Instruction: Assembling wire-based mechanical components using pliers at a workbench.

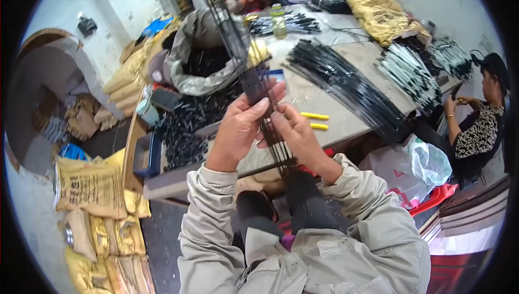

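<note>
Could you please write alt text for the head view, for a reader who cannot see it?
A person's left hand and right hand hold a bundle of thin dark rods at a worktable. A larger pile of dark rods lies to the right, small black pieces and an open grey sack to the left. A co-worker is at far right.

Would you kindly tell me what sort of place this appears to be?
It looks like a small hand-assembly workshop: long black rods lie piled on a large worktable, small black parts are heaped toward its left side, and bulging sacks are stacked farther left.
</note>
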Demonstrator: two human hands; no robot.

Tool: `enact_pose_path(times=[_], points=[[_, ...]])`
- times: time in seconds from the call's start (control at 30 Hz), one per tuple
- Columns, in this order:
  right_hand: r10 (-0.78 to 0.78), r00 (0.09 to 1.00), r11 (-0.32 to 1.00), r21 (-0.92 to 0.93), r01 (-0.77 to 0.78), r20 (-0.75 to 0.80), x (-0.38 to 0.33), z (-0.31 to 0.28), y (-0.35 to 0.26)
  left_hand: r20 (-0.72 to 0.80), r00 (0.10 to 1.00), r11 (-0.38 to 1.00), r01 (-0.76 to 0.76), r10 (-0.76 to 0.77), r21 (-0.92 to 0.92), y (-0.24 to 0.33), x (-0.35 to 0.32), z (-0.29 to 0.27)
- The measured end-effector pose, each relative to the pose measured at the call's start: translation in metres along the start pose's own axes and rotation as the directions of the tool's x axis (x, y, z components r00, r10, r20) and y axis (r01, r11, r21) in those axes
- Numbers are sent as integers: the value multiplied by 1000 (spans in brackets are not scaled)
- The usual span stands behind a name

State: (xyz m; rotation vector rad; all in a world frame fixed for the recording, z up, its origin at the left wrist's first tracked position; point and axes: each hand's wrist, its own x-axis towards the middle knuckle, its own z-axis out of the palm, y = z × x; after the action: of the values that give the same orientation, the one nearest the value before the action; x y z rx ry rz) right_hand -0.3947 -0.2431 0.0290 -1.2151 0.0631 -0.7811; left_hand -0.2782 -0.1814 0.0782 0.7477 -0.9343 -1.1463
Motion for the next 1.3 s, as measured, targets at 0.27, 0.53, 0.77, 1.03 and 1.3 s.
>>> enact_pose_path(times=[0.27, 0.53, 0.77, 1.03, 1.3], points=[[-43, 999, 966, -253, 47, 22, -7, -3, 5, -74, 996, 999, 43, -41, 15, -11, -20, -11], [129, 990, 981, -150, -121, 49, -26, 11, 11, -187, 981, 997, -68, 58, -43, -14, -22, 0], [269, 943, 954, -192, -232, 194, -22, -8, -17, -333, 815, 588, -11, 474, 809, 1, -62, -22], [540, 701, 815, -82, -574, 465, -58, 9, -27, -166, 877, 679, -216, 450, 701, -12, -68, -21], [403, 865, 909, -25, -415, 299, -37, 16, -58, -210, 942, 638, -6, 263, 770, -79, -93, -59]])
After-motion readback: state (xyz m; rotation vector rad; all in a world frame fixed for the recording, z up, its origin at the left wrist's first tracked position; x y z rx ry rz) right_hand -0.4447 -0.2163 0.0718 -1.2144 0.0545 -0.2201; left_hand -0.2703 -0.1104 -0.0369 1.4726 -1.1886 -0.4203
